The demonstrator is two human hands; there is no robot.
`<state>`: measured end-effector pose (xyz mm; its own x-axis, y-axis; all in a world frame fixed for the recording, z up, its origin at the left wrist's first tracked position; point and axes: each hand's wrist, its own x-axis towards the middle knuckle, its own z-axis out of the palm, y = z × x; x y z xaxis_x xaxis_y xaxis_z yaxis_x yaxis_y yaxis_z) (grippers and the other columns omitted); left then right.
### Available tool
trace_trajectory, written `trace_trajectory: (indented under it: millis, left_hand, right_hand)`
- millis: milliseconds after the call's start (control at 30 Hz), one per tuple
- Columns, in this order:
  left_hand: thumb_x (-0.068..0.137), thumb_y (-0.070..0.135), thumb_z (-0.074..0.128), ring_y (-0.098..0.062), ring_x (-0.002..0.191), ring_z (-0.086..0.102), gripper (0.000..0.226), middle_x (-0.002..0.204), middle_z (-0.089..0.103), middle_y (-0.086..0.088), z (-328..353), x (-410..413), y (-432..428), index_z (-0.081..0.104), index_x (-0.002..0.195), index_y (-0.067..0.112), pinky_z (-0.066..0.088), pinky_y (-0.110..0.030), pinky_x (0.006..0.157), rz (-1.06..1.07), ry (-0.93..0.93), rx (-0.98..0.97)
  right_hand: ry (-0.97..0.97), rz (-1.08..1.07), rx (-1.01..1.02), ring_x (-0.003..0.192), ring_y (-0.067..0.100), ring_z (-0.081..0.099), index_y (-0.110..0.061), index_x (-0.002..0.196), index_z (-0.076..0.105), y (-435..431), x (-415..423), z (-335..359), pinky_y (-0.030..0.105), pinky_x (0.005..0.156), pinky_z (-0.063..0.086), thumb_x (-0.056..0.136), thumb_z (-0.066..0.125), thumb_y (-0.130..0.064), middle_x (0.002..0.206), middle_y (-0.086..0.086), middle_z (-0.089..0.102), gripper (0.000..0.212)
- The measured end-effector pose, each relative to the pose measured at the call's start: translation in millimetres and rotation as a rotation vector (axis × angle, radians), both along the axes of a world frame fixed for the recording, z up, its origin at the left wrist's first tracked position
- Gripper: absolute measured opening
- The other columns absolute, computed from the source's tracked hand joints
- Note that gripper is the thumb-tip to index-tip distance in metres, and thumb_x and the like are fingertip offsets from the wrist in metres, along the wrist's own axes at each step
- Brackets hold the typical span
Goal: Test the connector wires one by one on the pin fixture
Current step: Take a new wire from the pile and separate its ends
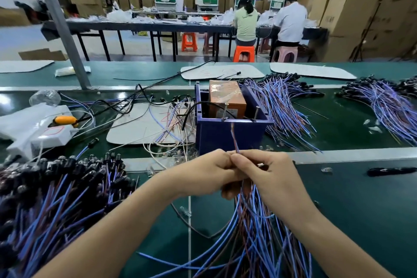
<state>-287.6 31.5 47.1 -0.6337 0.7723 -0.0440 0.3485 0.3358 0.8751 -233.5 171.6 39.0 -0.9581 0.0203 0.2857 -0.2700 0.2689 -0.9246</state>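
My left hand grips a bundle of blue and brown connector wires that hangs down toward me. My right hand pinches one wire out of that bundle; its end points up toward the pin fixture. The pin fixture is a dark blue box with an orange block inside and two upright metal pins at its front rim. The wire tip sits just below the rim between the pins, and I cannot tell if it touches them.
A heap of wires with black connectors lies at the left. More wire piles spread right of the box, another at far right. A grey mat, loose cables and a white device lie left of the box. Two people sit at a far table.
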Motion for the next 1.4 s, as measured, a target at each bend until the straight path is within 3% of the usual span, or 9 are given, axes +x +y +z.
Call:
trace_trajectory:
  millis: [100, 167, 233, 433, 600, 700, 900, 1100, 1400]
  left_hand:
    - [0.1, 0.02, 0.046, -0.012, 0.053, 0.05, 0.033, 0.064, 0.058, -0.022, -3.5, -1.4, 1.4, 0.059, 0.071, 0.025, 0.041, -0.026, 0.058, -0.011, -0.038, 0.031]
    - [0.099, 0.019, 0.048, -0.007, 0.051, 0.052, 0.033, 0.058, 0.06, -0.008, -6.1, -2.6, 2.7, 0.061, 0.069, 0.022, 0.043, -0.017, 0.056, 0.036, -0.078, 0.067]
    - [0.097, 0.017, 0.053, -0.001, 0.049, 0.051, 0.032, 0.052, 0.057, 0.009, -10.4, -4.7, 4.4, 0.065, 0.067, 0.022, 0.043, -0.011, 0.052, 0.139, -0.143, 0.151]
    - [0.092, 0.007, 0.058, -0.004, 0.052, 0.053, 0.015, 0.059, 0.061, 0.002, -19.5, -7.5, 11.0, 0.068, 0.081, 0.008, 0.049, -0.015, 0.052, 0.366, -0.306, 0.451]
    - [0.096, 0.012, 0.054, -0.009, 0.036, 0.05, 0.016, 0.049, 0.061, -0.002, -21.3, -16.2, 8.9, 0.06, 0.081, 0.009, 0.043, -0.02, 0.038, 0.599, -0.078, 0.455]
    - [0.099, 0.017, 0.049, -0.009, 0.033, 0.048, 0.028, 0.044, 0.06, -0.001, -24.7, -20.4, 7.1, 0.059, 0.075, 0.008, 0.041, -0.019, 0.035, 0.633, -0.047, 0.386]
    - [0.098, 0.015, 0.051, -0.008, 0.034, 0.046, 0.027, 0.045, 0.059, 0.002, -34.1, -27.5, 2.4, 0.064, 0.076, 0.009, 0.039, -0.018, 0.035, 0.621, -0.007, 0.29]
    - [0.095, 0.013, 0.056, -0.008, 0.035, 0.044, 0.012, 0.051, 0.058, -0.005, -35.6, -32.0, -1.9, 0.049, 0.088, 0.019, 0.035, -0.017, 0.038, 0.655, 0.046, 0.36]
    - [0.098, 0.001, 0.044, -0.018, 0.054, 0.049, 0.021, 0.065, 0.053, 0.003, -35.1, -32.6, 0.0, 0.052, 0.09, 0.019, 0.044, -0.029, 0.054, 0.482, 0.286, 0.276]
  right_hand:
    - [-0.023, -0.024, -0.09, 0.053, 0.033, 0.067, -0.017, 0.084, 0.077, 2.0, -3.0, -3.0, 0.035, 0.052, 0.056, 0.088, 0.066, -0.016, 0.065, 0.004, 0.072, 0.012]
    - [-0.028, -0.067, -0.14, 0.056, 0.021, 0.069, -0.013, 0.083, 0.077, 0.1, -6.8, -5.6, 0.029, 0.055, 0.057, 0.087, 0.067, -0.013, 0.07, 0.001, 0.073, 0.011]
    - [-0.037, -0.139, -0.168, 0.076, 0.019, 0.071, -0.015, 0.082, 0.078, 1.4, -14.4, -8.6, 0.04, 0.076, 0.058, 0.085, 0.069, -0.014, 0.08, 0.002, 0.074, 0.01]
    - [-0.087, -0.188, -0.322, 0.07, 0.017, 0.067, -0.021, 0.082, 0.079, 1.0, -33.6, -11.5, 0.048, 0.081, 0.057, 0.083, 0.07, -0.023, 0.078, 0.005, 0.072, 0.01]
    - [-0.038, -0.34, -0.326, 0.046, 0.007, 0.042, -0.026, 0.073, 0.077, 7.4, -50.3, -15.9, 0.026, 0.052, 0.041, 0.088, 0.068, -0.024, 0.051, -0.007, 0.057, 0.018]
    - [-0.004, -0.361, -0.308, 0.041, 0.006, 0.031, -0.022, 0.098, 0.073, 14.7, -57.1, -20.2, 0.017, 0.041, 0.029, 0.092, 0.062, -0.016, 0.048, -0.007, 0.055, 0.014]
    - [0.057, -0.413, -0.263, 0.038, 0.009, 0.034, -0.029, 0.09, 0.048, 24.3, -57.4, -25.2, 0.016, 0.04, 0.033, 0.092, 0.063, -0.018, 0.052, -0.002, 0.062, 0.018]
    - [0.095, -0.458, -0.21, 0.05, 0.006, 0.053, -0.025, 0.079, 0.061, 26.1, -58.0, -25.9, 0.019, 0.05, 0.043, 0.089, 0.065, -0.014, 0.063, -0.006, 0.067, 0.016]
    - [0.081, -0.404, -0.251, 0.046, 0.007, 0.046, -0.023, 0.085, 0.065, 17.6, -54.2, -26.9, 0.018, 0.046, 0.04, 0.092, 0.048, 0.0, 0.073, -0.006, 0.069, 0.029]
